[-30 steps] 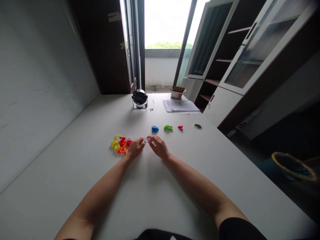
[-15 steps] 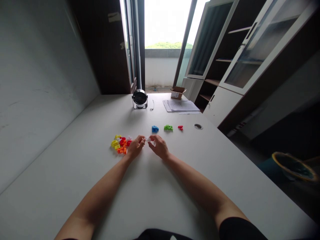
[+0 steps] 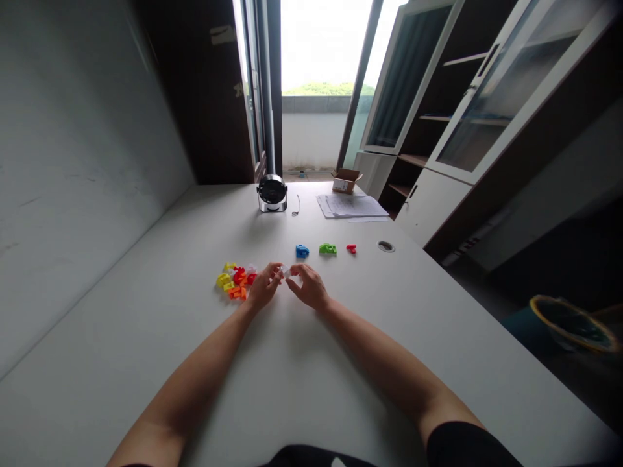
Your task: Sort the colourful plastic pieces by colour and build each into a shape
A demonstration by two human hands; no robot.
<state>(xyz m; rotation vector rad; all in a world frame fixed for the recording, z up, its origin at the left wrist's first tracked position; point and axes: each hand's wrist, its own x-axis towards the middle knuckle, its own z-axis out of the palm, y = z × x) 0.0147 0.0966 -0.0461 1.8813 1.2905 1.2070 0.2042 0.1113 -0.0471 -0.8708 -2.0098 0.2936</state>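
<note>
1. Clear piece (image 3: 285,272): see-through plastic, light glints.
2. Blue block (image 3: 302,251), green block (image 3: 328,249), small red block (image 3: 351,248): solid-coloured plastic, smooth.
3. Mixed pile (image 3: 237,280): yellow, orange, red plastic, some whitish translucent bits.
4. Desk (image 3: 302,370): smooth, matt white, soft sheen near window.
5. Round device (image 3: 272,190): dark face, shiny metal-look stand.
6. Open box (image 3: 343,185): matt brown cardboard. Sheets (image 3: 357,205): paper, matt.
7. Cabinet door (image 3: 479,110): smooth white frame, glossy glass.
8. Wall (image 3: 82,168): matt, scuffed.
9. Sleeve (image 3: 467,444): matt black cloth.
</note>
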